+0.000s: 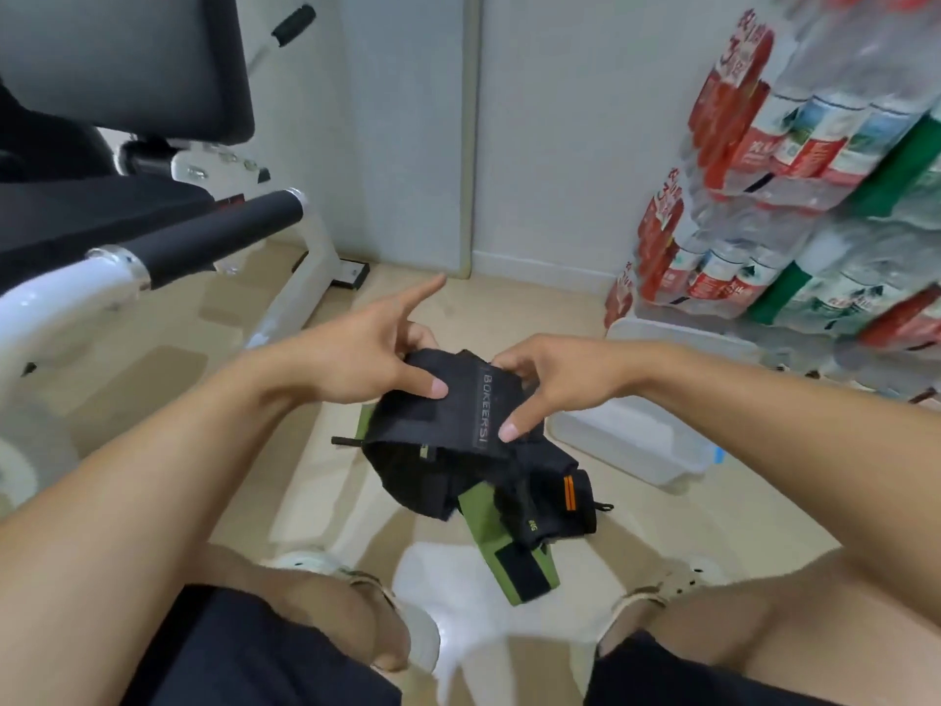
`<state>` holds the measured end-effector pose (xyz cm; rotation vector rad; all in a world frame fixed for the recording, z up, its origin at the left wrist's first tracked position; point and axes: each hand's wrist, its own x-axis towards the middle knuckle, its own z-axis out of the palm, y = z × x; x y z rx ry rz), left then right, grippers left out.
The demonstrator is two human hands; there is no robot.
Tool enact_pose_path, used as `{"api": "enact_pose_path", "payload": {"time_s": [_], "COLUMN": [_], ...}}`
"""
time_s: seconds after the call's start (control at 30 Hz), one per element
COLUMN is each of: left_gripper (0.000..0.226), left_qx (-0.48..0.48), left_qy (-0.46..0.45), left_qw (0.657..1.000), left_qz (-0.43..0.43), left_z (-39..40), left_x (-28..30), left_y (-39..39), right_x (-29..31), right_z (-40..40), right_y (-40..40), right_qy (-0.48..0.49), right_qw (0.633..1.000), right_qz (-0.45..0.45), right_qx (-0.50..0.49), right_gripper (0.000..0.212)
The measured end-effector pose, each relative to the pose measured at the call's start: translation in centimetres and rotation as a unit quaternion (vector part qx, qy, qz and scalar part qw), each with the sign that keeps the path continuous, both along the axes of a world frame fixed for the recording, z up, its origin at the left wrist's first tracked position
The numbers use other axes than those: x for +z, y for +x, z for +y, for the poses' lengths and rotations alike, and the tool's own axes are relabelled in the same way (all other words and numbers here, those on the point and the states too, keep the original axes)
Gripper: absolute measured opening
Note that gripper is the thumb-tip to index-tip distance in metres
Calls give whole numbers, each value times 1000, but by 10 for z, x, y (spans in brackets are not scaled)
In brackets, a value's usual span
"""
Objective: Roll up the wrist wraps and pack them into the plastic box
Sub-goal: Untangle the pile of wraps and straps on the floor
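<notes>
The room is evenly and softly lit, with no hard shadows; only a faint shade lies under my forearms. A bright white glare patch (448,593) sits on the glossy floor (168,379) between my knees. The wide lens bends the picture at its edges, so the stacked water bottles (814,145) at the right lean and smear. Everything looks slightly soft, and the black wrist wrap (458,400) shows little detail.
</notes>
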<state>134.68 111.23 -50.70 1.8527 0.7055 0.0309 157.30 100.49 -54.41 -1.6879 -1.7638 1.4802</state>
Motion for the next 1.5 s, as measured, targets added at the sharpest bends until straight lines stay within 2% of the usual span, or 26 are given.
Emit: {"api": "enact_pose_path", "payload": {"time_s": [0.07,0.2,0.3,0.37,0.5,0.6,0.67,0.77,0.87,0.97,1.03,1.13,1.2,1.23,1.4,1.5], "left_gripper": [112,107,104,104,103,109,116,122,117,101,95,92,93,93,101,100], "left_qx": [-2,49,108,120,135,135,121,101,77,85,96,131,163,177,205,187], "left_qy": [32,80,115,156,193,145,87,64,65,74,65,29,-14,-32,-55,-84], "left_qw": [999,995,987,978,962,969,982,990,994,994,993,991,985,981,974,975], "left_qz": [19,38,42,70,139,145,117,74,43,16,0,-23,-57,-69,-75,-86], "left_z": [13,32,40,45,46,41,33,18,4,-2,-1,0,1,3,12,13], "left_x": [0,-1,-1,-3,-10,-18,-24,-26,-25,-25,-24,-22,-23,-24,-31,-29], "left_y": [9,20,22,23,23,25,30,44,60,67,67,66,68,68,67,65], "right_x": [-7,-16,-26,-27,-21,-15,-9,-3,4,10,11,6,0,-4,-24,-28], "right_z": [7,16,17,19,19,18,17,15,14,13,14,14,11,10,13,15], "right_y": [11,35,48,52,49,44,38,29,22,20,22,29,31,29,17,14], "right_qy": [7,-7,8,44,95,118,117,96,84,82,89,93,72,62,59,86], "right_qw": [999,1000,996,991,975,960,960,966,961,952,944,937,945,952,954,950], "right_qz": [27,-9,-72,-84,15,63,70,78,108,155,174,195,176,151,83,12], "right_qx": [-20,-20,-44,-94,-202,-246,-245,-229,-240,-252,-267,-275,-265,-260,-281,-299], "right_gripper": [39,46,27,24,20,20,21,24,22,22,30,61,79,81,59,72]}}
